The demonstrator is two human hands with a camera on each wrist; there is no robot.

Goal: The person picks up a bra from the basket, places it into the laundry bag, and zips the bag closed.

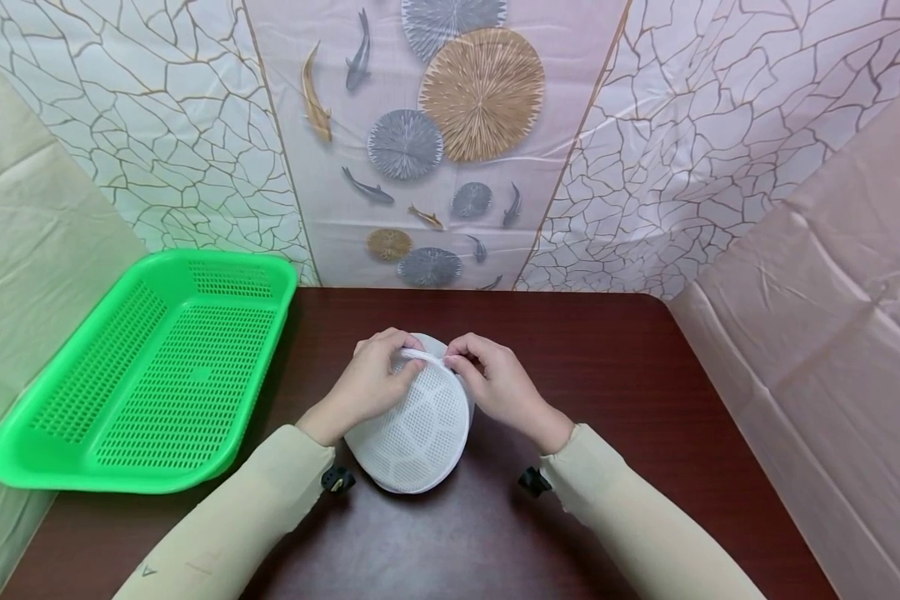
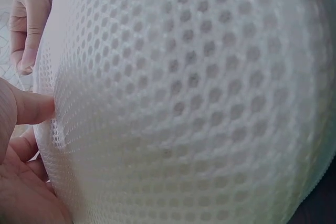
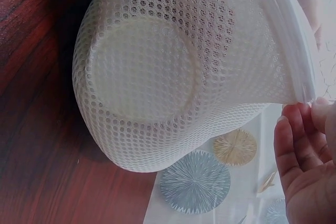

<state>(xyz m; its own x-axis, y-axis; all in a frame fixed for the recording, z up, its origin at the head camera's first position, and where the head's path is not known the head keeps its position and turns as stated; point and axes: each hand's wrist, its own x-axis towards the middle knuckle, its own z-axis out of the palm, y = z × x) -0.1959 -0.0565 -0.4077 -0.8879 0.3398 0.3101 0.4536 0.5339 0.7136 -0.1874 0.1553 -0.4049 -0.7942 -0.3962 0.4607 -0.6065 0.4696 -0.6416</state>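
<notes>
A white mesh laundry bag stands on the dark table between the two hands, its honeycomb mesh filling the left wrist view. At its far upper edge the left hand pinches the white rim, thumb on the near side and fingers behind. The right hand pinches the same rim a little to the right, between thumb and fingertips. In the right wrist view a white band runs along the edge down to the right fingertips. A round, pale shape shows at the bag's mesh; whether anything lies inside is unclear.
A green plastic basket with perforated sides stands at the left of the brown table. Patterned cloth hangs behind the table, with pale fabric walls at both sides. Small black devices sit beneath the wrists.
</notes>
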